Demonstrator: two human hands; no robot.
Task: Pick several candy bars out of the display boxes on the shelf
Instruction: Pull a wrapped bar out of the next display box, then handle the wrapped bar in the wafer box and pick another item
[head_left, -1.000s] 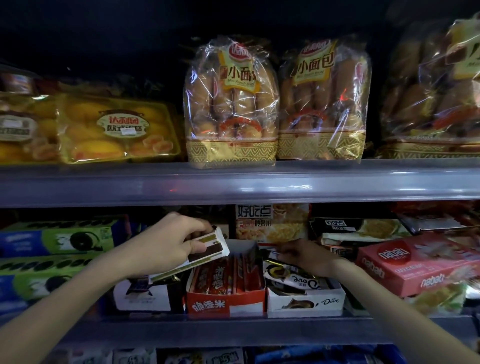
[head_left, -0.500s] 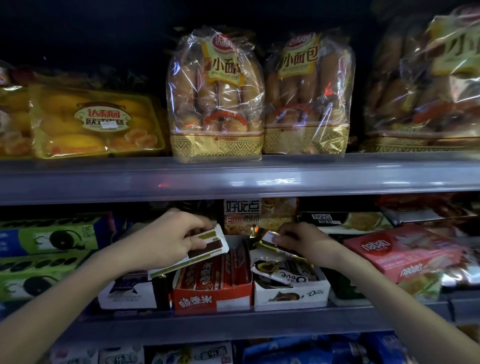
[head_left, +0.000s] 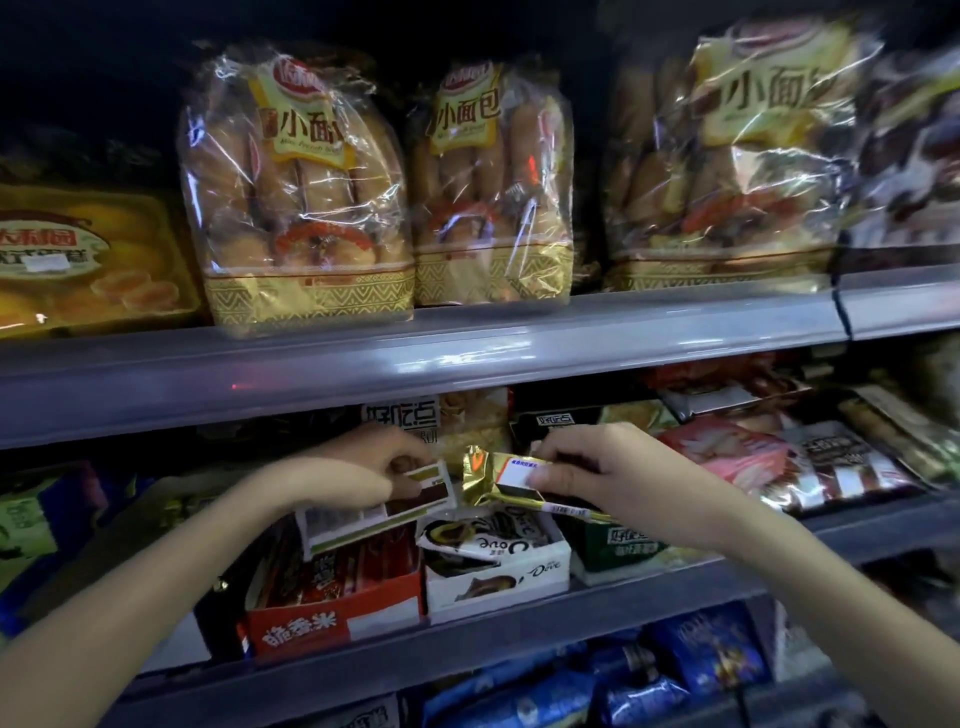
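My left hand (head_left: 358, 475) grips a flat white-and-brown candy bar (head_left: 374, 512) above the red display box (head_left: 332, 618), which holds several upright red bars. My right hand (head_left: 608, 473) pinches a gold-wrapped candy bar (head_left: 506, 480) with a white label, lifted just above the white Dove display box (head_left: 496, 577). Loose white Dove bars (head_left: 483, 535) lie in that box. The two held bars are almost touching at the middle of the lower shelf.
The grey upper shelf edge (head_left: 415, 358) runs just above my hands and carries bread bags (head_left: 296, 192) and a yellow cake pack (head_left: 88, 254). A green box (head_left: 618, 545) and red wafer packs (head_left: 727, 452) sit right of the Dove box. Blue packets (head_left: 545, 696) fill the shelf below.
My right hand has lifted a gold-wrapped bar up out of the Dove box and brought it leftward toward my left hand. The left hand keeps its bar. The view shifted right.
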